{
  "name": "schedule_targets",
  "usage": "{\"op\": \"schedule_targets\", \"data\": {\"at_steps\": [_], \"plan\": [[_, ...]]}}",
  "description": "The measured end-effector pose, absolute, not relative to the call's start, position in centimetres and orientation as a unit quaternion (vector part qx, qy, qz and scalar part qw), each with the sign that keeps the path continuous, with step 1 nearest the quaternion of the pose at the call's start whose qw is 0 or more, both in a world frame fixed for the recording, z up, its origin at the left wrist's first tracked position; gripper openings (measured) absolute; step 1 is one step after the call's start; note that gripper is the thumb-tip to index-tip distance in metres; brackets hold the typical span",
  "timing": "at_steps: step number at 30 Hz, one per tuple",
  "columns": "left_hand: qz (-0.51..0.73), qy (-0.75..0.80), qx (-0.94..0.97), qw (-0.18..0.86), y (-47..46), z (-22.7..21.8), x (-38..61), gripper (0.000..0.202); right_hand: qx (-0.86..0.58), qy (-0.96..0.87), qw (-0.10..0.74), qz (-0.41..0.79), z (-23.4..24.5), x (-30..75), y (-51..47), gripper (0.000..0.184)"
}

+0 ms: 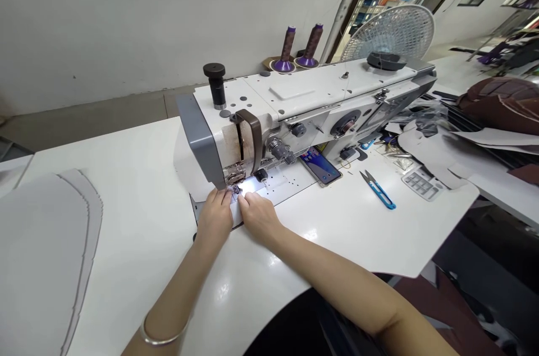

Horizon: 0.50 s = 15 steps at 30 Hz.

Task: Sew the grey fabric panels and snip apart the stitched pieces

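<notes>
**A:** What do we have at the hands?

**B:** We see a left hand [214,215] and a right hand [259,215] side by side, palms down, reaching forward from bare forearms, with the fingers angled in toward each other. (A thin silver bangle [164,338] circles the left wrist.)

**A:** Are they gripping anything?

**B:** Neither is clenched. We read both as lying flat, fingertips pressing down on a thin, pale, flat piece of material [248,207] without pinching it.

**A:** Where does that piece lie?

**B:** On the machine bed, directly under the steel presser foot [236,177] of a white industrial sewing machine [252,112], with both hands just in front of the foot. The lamp glare is too strong for us to tell leather from cloth.

**A:** What else is on the white worktop [138,176]?

**B:** To the right we find blue-handled steel thread snips [379,190] and a smartphone [320,165]. To the left lie large, pale grey, curved cut pieces [42,249]. Behind the machine stand two cones of brown thread [287,44] on purple bases.
</notes>
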State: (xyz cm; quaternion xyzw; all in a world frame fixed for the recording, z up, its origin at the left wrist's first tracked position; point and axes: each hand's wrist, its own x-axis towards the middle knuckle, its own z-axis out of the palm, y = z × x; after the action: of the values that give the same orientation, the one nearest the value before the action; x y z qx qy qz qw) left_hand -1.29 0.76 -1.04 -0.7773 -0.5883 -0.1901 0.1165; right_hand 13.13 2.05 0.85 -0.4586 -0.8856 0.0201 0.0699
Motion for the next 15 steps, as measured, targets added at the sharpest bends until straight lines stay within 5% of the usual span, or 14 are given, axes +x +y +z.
{"op": "schedule_targets", "data": {"at_steps": [15], "plan": [[-0.203,-0.607,-0.762,0.101,0.52,-1.72,-0.78,0.031,-0.468,-0.882,0.055,-0.001,0.16,13.63,1.78,0.014]]}}
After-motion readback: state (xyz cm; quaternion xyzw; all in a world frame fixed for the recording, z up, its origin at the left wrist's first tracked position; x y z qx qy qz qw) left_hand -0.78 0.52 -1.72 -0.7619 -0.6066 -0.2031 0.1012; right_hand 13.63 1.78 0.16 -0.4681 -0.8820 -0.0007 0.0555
